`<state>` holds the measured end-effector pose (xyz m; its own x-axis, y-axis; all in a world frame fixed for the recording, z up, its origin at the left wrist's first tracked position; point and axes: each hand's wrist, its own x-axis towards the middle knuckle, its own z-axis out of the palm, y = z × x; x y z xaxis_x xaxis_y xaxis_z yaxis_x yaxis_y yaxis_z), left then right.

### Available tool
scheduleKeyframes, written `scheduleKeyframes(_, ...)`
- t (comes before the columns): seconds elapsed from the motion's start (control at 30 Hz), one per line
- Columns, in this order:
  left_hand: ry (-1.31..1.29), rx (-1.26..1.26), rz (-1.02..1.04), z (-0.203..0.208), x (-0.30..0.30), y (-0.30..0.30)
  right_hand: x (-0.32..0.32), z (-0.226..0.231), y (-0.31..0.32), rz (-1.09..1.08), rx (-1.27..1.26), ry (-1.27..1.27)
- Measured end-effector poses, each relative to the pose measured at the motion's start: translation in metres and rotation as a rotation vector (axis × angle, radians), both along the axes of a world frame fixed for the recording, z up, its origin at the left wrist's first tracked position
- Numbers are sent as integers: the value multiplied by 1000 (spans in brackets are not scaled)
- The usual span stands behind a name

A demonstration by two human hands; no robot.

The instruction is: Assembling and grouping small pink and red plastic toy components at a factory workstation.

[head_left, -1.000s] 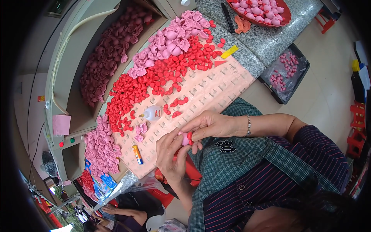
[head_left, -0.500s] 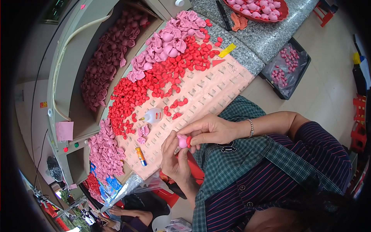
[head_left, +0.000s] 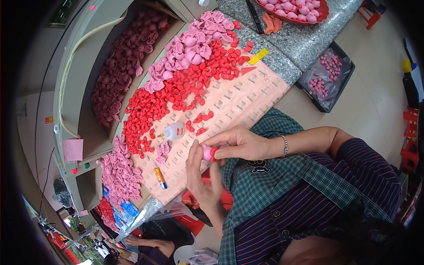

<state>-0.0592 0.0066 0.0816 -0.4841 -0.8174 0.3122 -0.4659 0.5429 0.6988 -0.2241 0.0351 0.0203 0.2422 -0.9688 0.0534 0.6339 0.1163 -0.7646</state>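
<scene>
At the near edge of the work surface, both hands meet around a small round pink toy piece (head_left: 206,153) with a red part (head_left: 213,154) against its side. My right hand (head_left: 240,142), wearing a bracelet, pinches it with thumb and fingers. My left hand (head_left: 202,176) supports it from the other side, its fingers extended along the pink part and its thumb below. Beyond the hands, a clear squeeze bottle (head_left: 173,131) with a narrow tip lies on its side. Several loose red pieces (head_left: 202,117) and two pink pieces (head_left: 162,149) lie near it.
Red parts (head_left: 150,110) and pink shells (head_left: 119,172) are heaped along the far side of the pink mat (head_left: 238,99). Shells also fill a grey machine's opening (head_left: 126,66). A glue-stick-like tube (head_left: 160,178), a red bowl (head_left: 324,13) and a black crate (head_left: 349,70) are around.
The held piece has shifted slightly upward in view. My left fingers have straightened and my left hand has turned a little around it. My right hand keeps its pinch.
</scene>
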Motion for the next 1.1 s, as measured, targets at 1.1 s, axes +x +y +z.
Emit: scheduleKeyframes(1.1, 94, -169, 126, -24, 4, -1, -18, 10, -14, -180, -414, 349)
